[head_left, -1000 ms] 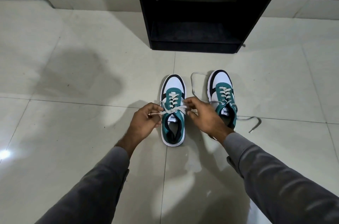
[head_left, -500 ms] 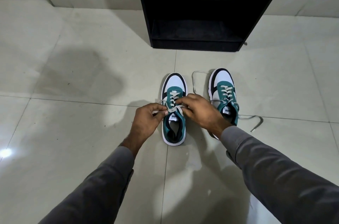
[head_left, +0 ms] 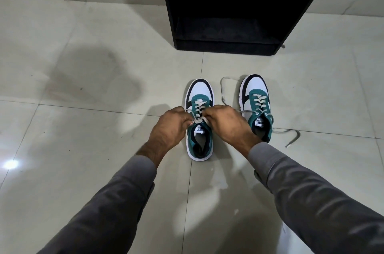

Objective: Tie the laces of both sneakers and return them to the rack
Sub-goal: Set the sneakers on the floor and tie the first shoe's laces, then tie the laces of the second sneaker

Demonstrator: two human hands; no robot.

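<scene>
We see two green, white and black sneakers standing side by side on the tiled floor [head_left: 83, 149], toes pointing toward the black rack [head_left: 234, 4] that stands at the floor's far edge against the wall. Both of our hands meet over the left sneaker [head_left: 200, 120], close above its tongue. The left hand [head_left: 169, 128] is closed, pinching a strand of the pale lace [head_left: 198, 119] between fingertips and thumb, and the right hand [head_left: 227, 123] is closed on the same lace from the other side, so the strands cross between the two hands just above the tongue label. The right sneaker [head_left: 256, 106] sits just beside it, apart from both hands, with its laces [head_left: 288, 132] loose: one end trails across the floor to its right, another loops out on the floor between the two shoes. The rack's lower shelves look dark and we cannot tell what they carry. Grey sleeves cover both forearms.
</scene>
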